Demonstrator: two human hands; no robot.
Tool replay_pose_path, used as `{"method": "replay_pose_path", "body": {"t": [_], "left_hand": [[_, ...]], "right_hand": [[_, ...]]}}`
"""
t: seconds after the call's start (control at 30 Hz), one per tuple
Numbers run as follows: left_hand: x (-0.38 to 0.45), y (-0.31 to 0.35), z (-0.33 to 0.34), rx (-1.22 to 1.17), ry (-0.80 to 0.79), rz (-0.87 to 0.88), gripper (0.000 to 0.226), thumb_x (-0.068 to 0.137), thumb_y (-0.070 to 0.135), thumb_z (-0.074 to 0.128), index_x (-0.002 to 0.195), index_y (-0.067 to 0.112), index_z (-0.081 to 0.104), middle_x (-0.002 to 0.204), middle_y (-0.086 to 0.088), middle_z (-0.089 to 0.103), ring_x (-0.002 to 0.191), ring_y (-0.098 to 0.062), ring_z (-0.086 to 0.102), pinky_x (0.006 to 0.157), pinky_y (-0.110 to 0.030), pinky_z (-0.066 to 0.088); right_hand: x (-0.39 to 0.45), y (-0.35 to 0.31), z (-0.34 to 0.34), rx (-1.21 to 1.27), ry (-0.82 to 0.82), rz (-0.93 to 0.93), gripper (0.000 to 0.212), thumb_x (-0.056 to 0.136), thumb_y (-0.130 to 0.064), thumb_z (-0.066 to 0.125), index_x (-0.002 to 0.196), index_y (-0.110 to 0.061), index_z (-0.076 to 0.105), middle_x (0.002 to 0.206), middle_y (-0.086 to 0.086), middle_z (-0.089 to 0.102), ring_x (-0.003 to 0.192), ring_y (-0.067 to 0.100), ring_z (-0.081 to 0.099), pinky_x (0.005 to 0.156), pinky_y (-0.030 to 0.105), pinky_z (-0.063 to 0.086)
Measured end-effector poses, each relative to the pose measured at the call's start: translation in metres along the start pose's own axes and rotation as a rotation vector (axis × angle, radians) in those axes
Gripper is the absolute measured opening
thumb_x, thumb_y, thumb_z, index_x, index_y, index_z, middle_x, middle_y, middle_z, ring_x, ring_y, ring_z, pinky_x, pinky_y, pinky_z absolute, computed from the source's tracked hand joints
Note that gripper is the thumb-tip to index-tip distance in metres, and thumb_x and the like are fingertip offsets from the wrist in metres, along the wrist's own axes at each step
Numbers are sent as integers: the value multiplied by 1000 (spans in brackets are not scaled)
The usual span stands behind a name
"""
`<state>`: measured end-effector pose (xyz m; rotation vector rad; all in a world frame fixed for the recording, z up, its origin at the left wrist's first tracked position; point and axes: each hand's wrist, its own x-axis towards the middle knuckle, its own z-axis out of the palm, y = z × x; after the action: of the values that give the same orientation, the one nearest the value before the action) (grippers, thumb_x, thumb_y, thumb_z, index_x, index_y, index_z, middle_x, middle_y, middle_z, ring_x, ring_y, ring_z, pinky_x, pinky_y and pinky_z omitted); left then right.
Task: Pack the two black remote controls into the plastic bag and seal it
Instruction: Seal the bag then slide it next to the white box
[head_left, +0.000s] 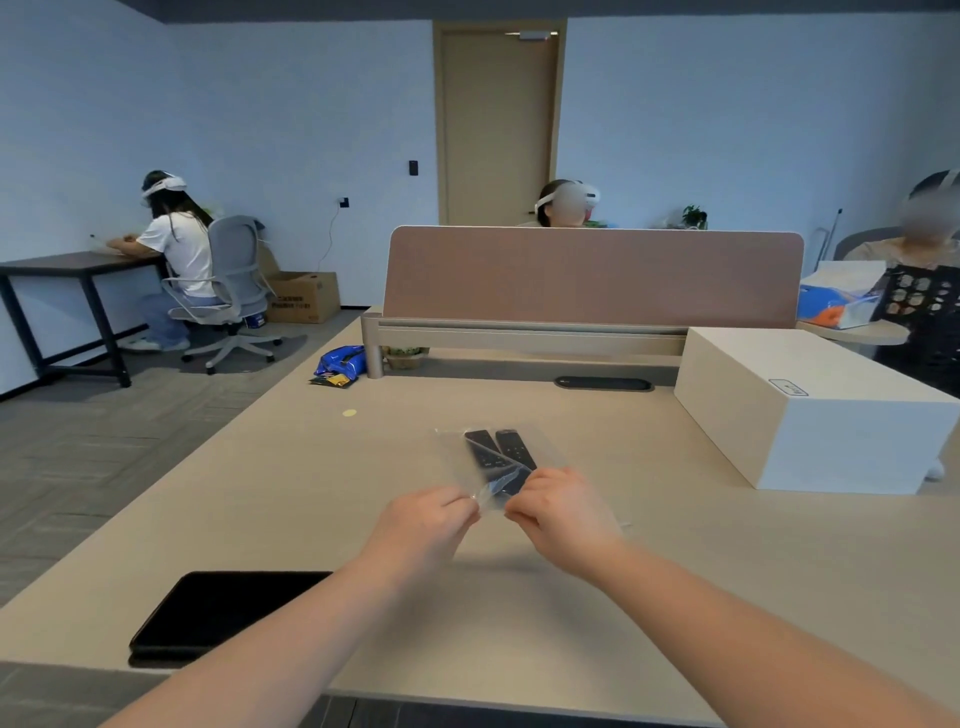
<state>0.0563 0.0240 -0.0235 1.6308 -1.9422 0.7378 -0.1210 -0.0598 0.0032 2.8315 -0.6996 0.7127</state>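
A clear plastic bag (457, 454) lies over the middle of the beige desk (597, 597), its near end lifted. Inside it two black remote controls sit side by side, the left remote (482, 448) and the right remote (514, 448), both pointing away from me. My left hand (423, 525) pinches the bag's near edge from the left. My right hand (558, 512) pinches the same edge from the right. The two hands are almost touching at the bag's mouth. The near ends of the remotes are hidden behind the crumpled plastic and my fingers.
A black tablet (208, 613) lies flat at the near left edge of the desk. A white box (810, 410) stands at the right. A brown divider panel (592, 280) closes the far side, with a blue packet (337, 364) beside its post. People sit beyond.
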Motion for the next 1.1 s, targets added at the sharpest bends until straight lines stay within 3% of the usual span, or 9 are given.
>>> {"method": "replay_pose_path", "body": {"t": [0.17, 0.6, 0.8, 1.1], "left_hand": [[-6, -6, 2, 1, 21, -19, 24, 85, 30, 47, 69, 21, 63, 65, 6, 66, 57, -19, 63, 35, -22, 45], [-2, -4, -6, 53, 6, -49, 30, 78, 31, 45, 58, 20, 64, 56, 8, 64, 49, -15, 61, 33, -16, 36], [-1, -3, -9, 20, -28, -51, 27, 73, 28, 44, 58, 24, 66, 56, 10, 64, 49, -12, 61, 34, -14, 35], [0, -4, -11, 32, -106, -34, 26, 72, 30, 43, 59, 26, 64, 55, 10, 63, 49, -10, 60, 35, -13, 33]], "right_hand": [[3, -6, 3, 41, -4, 21, 15, 73, -25, 62, 60, -22, 67, 56, -7, 66, 65, 21, 63, 56, 27, 52], [13, -21, 10, -88, -26, 0, 16, 65, -36, 61, 55, -27, 69, 50, -11, 64, 62, 11, 64, 56, 18, 46], [14, -21, 13, -111, -21, -11, 21, 69, -31, 59, 52, -26, 68, 47, -9, 63, 57, 13, 61, 53, 20, 47], [10, -21, 13, -155, -5, -74, 20, 64, -25, 74, 47, -23, 62, 46, -8, 60, 56, 14, 60, 54, 20, 44]]}}
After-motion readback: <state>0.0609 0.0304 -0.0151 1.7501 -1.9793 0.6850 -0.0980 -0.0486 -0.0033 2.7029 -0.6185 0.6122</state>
